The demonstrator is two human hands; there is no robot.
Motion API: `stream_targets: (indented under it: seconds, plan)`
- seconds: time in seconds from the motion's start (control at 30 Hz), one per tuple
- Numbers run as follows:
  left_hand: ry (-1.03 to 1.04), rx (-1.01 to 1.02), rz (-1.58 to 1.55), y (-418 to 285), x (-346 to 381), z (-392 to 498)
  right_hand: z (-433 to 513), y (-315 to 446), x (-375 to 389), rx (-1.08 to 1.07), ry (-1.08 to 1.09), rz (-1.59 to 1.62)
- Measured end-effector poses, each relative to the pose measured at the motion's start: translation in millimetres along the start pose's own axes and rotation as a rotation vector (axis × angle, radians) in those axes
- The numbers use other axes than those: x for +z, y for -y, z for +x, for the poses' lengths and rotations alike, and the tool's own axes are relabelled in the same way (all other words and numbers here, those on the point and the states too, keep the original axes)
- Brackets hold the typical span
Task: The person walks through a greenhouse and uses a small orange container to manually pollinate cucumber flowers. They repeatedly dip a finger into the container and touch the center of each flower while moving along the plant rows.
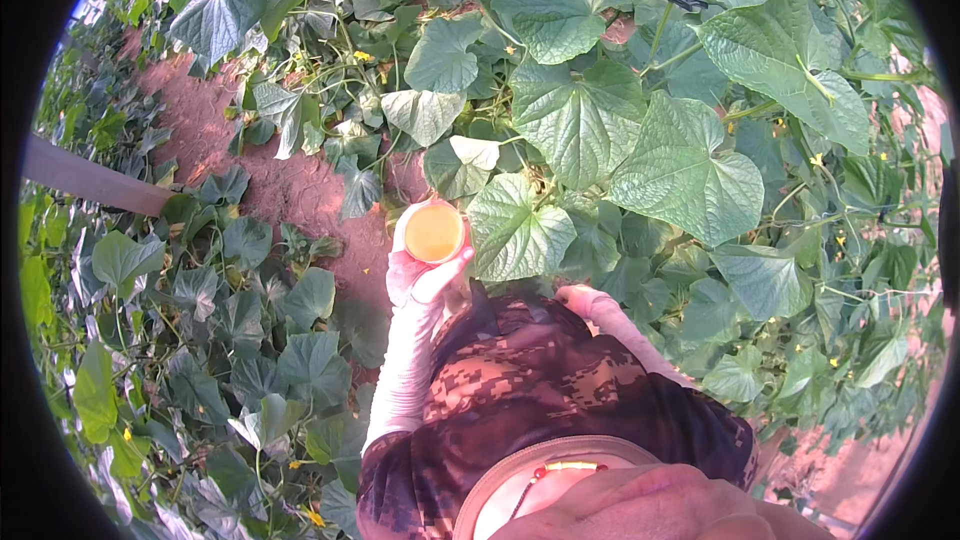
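Note:
My left hand (421, 281), in a pale sleeve that partly covers it, grips a round container (434, 234) in front of my body. Its top face is a bright orange disc with a lighter rim. Whether that disc is a lid or the contents is unclear. Just right of the container hangs a broad cucumber-like leaf (523, 229). Down at my right side, by the hem of my camouflage shirt (510, 382), my right hand (579, 298) shows only in part. Its fingers are mostly hidden, so I cannot see if it holds anything.
Leafy vines (577, 112) with small yellow flowers rise ahead and to the right. More vines (247, 315) grow on the left. Reddish bare soil (292, 191) runs between them. A pale curved bar (97, 176) juts in from the left. A dark clip (686, 3) grips a stem.

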State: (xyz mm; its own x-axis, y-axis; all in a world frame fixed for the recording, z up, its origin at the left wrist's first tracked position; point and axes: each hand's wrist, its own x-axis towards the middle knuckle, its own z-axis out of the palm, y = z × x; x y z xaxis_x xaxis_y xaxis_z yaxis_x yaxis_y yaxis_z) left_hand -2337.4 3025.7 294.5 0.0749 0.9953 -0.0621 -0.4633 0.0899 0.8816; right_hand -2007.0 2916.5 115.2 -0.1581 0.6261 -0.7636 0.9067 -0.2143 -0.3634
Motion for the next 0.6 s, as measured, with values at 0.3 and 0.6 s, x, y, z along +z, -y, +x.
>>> stream_targets:
  seconds: [0.3,0.6]
  plan:
    - [-0.053,-0.165,0.020,-26.0,-87.2,60.6,21.8,144.1,-151.0,-0.097,-0.567,0.347]
    - [-0.053,-0.096,0.084,-58.7,-89.8,66.4,37.7,163.8,-105.4,0.042,-0.081,0.124]
